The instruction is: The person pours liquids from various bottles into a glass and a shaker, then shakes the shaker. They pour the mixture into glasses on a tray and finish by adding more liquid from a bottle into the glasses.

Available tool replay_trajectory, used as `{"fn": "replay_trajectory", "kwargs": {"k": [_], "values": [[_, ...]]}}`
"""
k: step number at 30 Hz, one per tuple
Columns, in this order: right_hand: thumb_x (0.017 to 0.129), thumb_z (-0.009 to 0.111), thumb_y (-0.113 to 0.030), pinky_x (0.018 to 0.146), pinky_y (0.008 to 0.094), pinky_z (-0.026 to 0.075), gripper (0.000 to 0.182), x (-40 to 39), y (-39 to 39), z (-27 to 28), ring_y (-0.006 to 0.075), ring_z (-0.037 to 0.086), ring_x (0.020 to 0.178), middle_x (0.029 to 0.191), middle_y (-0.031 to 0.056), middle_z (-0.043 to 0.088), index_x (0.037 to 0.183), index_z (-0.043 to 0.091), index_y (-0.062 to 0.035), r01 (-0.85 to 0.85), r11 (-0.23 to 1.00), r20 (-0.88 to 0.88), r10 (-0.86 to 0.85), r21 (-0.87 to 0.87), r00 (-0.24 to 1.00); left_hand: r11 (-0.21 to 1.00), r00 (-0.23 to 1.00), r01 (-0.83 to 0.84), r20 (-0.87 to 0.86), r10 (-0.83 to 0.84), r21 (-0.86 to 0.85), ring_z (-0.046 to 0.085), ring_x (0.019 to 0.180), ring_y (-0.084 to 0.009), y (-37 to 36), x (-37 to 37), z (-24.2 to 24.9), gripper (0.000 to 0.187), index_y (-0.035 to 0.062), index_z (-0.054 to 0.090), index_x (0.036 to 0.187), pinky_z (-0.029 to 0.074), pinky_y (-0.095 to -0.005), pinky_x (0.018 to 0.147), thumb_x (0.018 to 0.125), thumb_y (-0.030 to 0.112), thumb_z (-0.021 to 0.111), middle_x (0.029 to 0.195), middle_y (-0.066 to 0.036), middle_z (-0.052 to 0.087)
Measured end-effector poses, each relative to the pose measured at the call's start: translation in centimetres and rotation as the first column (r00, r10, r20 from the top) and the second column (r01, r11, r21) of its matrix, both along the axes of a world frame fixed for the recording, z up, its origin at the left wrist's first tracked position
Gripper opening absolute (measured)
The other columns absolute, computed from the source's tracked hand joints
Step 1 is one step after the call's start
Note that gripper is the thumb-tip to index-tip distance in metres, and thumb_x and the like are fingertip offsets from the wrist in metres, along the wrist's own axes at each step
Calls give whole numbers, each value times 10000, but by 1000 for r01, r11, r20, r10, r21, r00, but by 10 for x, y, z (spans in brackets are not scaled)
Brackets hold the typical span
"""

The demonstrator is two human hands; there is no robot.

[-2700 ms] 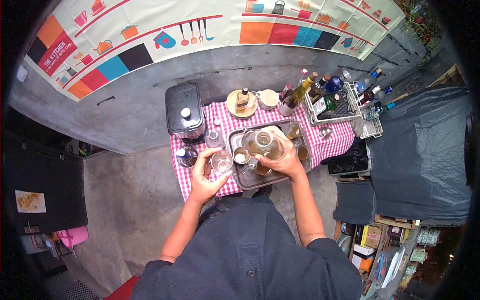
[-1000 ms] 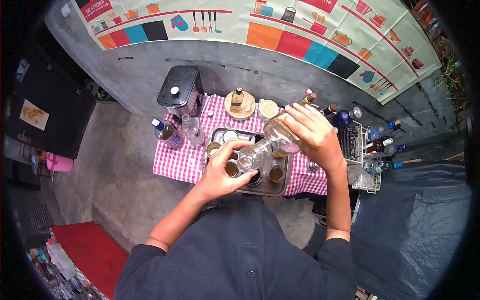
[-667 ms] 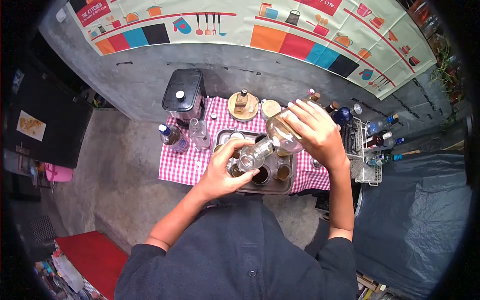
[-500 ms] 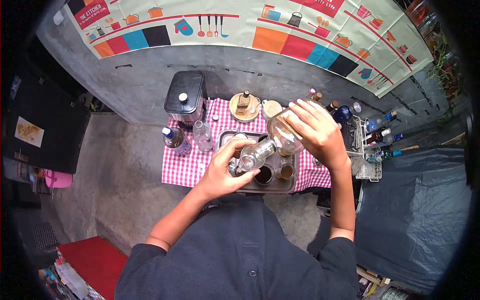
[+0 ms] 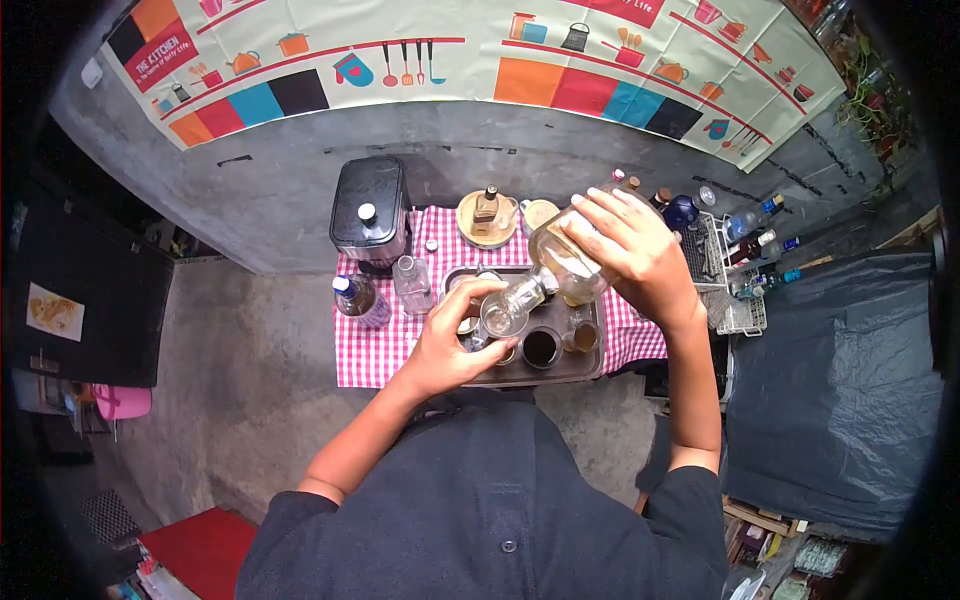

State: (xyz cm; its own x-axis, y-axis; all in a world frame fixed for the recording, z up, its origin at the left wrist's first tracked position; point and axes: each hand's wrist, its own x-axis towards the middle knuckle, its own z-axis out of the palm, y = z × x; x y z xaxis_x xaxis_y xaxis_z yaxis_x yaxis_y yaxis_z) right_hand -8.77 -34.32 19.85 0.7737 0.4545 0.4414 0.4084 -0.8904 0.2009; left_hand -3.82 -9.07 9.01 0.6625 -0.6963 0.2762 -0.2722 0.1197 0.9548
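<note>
My left hand [image 5: 440,340] is closed round a small clear glass [image 5: 503,314], which it holds on its side above the tray. In my right hand [image 5: 632,248] is a large clear glass bottle [image 5: 562,255], tilted down to the left with its neck right at the mouth of the glass. Below them lies a brown metal tray [image 5: 560,372]. On it stand a glass of dark liquid [image 5: 542,348] and a glass mug of brown liquid [image 5: 582,337]. Other glasses on the tray are partly hidden by my left hand.
On the checkered cloth [image 5: 358,372] stand a black-lidded dispenser [image 5: 369,205], a blue-capped bottle [image 5: 360,302] and an uncapped clear bottle [image 5: 412,287]. A wooden board [image 5: 483,234] carries a small bottle. Several bottles fill a white wire rack [image 5: 742,315] at the right.
The camera view has shifted, so the table and tray sit slightly lower. Both hands keep the glass and the bottle mouth to mouth, nearly unmoved.
</note>
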Motion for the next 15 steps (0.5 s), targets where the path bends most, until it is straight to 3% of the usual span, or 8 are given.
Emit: {"fn": "replay_trajectory", "kwargs": {"k": [6, 8, 15], "values": [[780, 598, -123, 1000, 437, 470, 349, 1, 1, 6, 285, 610, 1127, 1180, 106, 643, 1126, 643, -106, 14, 1000, 1, -14, -24, 1000, 1000, 1000, -1, 19, 1, 11, 547, 1160, -172, -1, 6, -15, 611, -9, 470, 1277, 442, -326, 1005, 745, -3, 769, 1194, -82, 528], [779, 601, -120, 999, 437, 470, 351, 1, 2, 8, 286, 610, 1127, 1180, 107, 643, 1127, 643, -107, 18, 999, 2, -18, -32, 1000, 996, 998, -62, 24, 64, -63, 597, 1057, -187, -4, 7, -24, 559, 35, 541, 1230, 505, -326, 863, 727, 75, 779, 1138, -97, 593], [790, 601, -124, 1005, 438, 466, 350, 1, -1, 11, 290, 608, 1130, 1191, 110, 641, 1138, 638, -110, 18, 999, -4, -19, -43, 1000, 998, 998, -49, 23, 50, -32, 600, 1066, -193, -3, 8, -49, 540, 39, 537, 1220, 504, -333, 885, 734, 72, 772, 1145, -92, 583]]}}
